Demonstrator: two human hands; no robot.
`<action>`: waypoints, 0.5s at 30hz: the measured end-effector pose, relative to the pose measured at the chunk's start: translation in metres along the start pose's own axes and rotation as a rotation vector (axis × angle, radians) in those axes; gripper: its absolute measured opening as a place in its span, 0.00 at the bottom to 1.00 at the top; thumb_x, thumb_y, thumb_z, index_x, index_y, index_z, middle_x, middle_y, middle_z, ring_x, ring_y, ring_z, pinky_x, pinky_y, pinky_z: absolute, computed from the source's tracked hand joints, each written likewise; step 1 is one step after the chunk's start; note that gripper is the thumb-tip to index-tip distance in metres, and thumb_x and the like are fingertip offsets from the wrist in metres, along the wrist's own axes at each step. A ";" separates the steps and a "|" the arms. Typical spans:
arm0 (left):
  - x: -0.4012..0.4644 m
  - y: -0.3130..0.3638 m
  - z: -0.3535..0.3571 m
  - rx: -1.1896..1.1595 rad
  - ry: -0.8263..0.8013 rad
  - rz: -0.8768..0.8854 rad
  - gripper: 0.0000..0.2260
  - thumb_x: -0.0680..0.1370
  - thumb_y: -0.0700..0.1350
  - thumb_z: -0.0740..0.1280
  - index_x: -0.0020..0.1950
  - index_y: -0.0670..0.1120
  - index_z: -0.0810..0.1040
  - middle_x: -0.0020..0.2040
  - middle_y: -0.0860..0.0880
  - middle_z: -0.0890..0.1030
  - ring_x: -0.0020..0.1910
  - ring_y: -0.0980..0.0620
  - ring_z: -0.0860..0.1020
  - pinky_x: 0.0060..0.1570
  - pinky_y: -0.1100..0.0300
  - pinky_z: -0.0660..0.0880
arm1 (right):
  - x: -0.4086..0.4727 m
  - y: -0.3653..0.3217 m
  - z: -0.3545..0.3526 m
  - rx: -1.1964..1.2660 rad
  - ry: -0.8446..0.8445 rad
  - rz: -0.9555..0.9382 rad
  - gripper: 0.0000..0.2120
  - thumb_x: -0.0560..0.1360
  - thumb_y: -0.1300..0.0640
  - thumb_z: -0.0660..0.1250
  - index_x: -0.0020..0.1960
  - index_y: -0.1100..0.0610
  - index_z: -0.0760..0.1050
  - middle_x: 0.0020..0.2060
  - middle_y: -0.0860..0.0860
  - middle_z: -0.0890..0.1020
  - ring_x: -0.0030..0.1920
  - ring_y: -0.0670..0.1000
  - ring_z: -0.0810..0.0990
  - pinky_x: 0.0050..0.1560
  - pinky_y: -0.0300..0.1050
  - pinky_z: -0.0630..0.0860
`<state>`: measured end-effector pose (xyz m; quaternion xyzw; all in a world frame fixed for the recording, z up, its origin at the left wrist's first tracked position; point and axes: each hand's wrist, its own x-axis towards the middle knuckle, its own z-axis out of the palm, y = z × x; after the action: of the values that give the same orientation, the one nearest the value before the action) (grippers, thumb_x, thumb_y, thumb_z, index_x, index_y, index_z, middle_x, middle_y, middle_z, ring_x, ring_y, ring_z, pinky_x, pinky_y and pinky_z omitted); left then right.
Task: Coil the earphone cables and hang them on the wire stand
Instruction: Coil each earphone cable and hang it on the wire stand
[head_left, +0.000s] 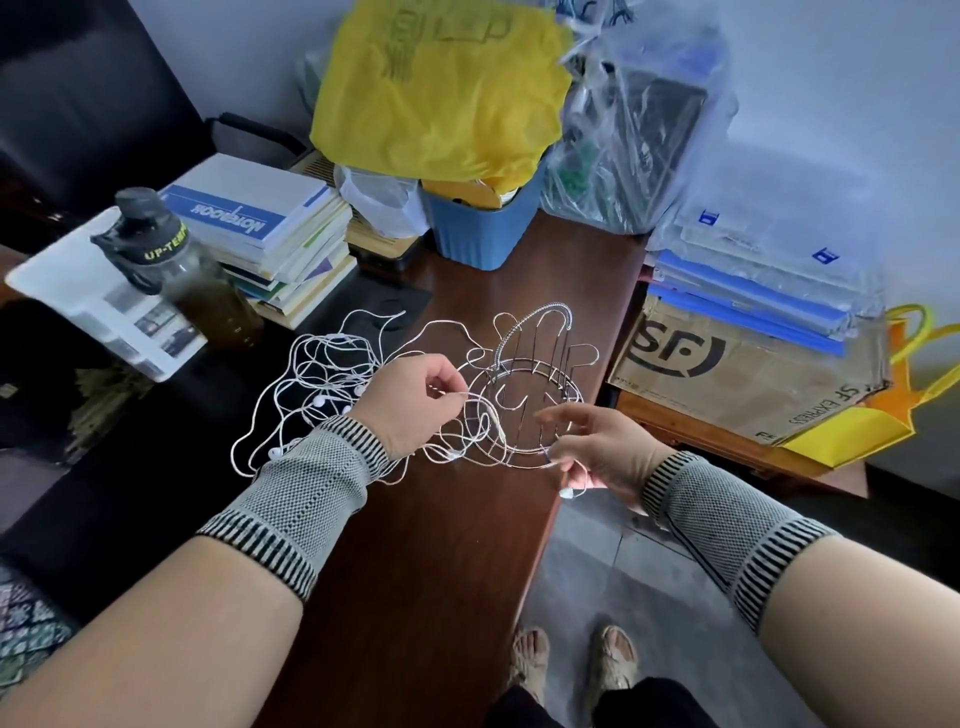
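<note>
A loose tangle of thin white earphone cables (332, 384) lies on the dark brown wooden table (441, 545), spread mostly behind and to the left of the left hand (410, 405), with several white earbuds showing among the loops. The left hand pinches one strand between thumb and forefinger, and that strand runs rightward in slack loops towards the right hand (597, 457). The right hand grips the cable's other part in its lower fingers, a white earbud hanging just below them, while its forefinger and thumb stretch out loosely. Between the two hands and just beyond them stands the silver round wire stand (530, 384), upright on the table, its hooked prongs pointing up and its spring-wrapped arched handle on top. The held loops cross in front of the stand's base ring.
</note>
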<state>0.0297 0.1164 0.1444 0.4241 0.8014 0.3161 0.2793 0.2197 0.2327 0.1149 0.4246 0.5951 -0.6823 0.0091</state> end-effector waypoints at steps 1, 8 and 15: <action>-0.002 0.002 -0.001 -0.073 -0.023 -0.008 0.07 0.75 0.38 0.69 0.39 0.48 0.78 0.35 0.53 0.79 0.29 0.61 0.75 0.34 0.65 0.74 | 0.000 -0.001 0.003 -0.002 -0.036 0.005 0.20 0.71 0.72 0.67 0.60 0.56 0.75 0.27 0.54 0.73 0.26 0.49 0.68 0.37 0.48 0.71; -0.009 0.013 -0.007 -0.443 -0.161 -0.032 0.03 0.76 0.36 0.70 0.44 0.42 0.78 0.45 0.42 0.85 0.43 0.52 0.84 0.38 0.60 0.80 | 0.007 -0.011 0.023 -0.204 -0.110 0.018 0.25 0.72 0.60 0.73 0.67 0.52 0.72 0.37 0.56 0.77 0.28 0.46 0.73 0.41 0.47 0.81; -0.004 0.010 -0.017 -0.420 0.014 -0.074 0.03 0.77 0.38 0.70 0.44 0.45 0.78 0.44 0.46 0.85 0.44 0.53 0.82 0.42 0.57 0.81 | 0.003 -0.026 0.015 -0.103 -0.039 -0.015 0.04 0.74 0.62 0.69 0.41 0.61 0.80 0.30 0.50 0.73 0.29 0.46 0.69 0.34 0.43 0.78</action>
<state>0.0246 0.1126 0.1639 0.3245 0.7351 0.4685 0.3673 0.1962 0.2293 0.1330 0.4058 0.6323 -0.6588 0.0375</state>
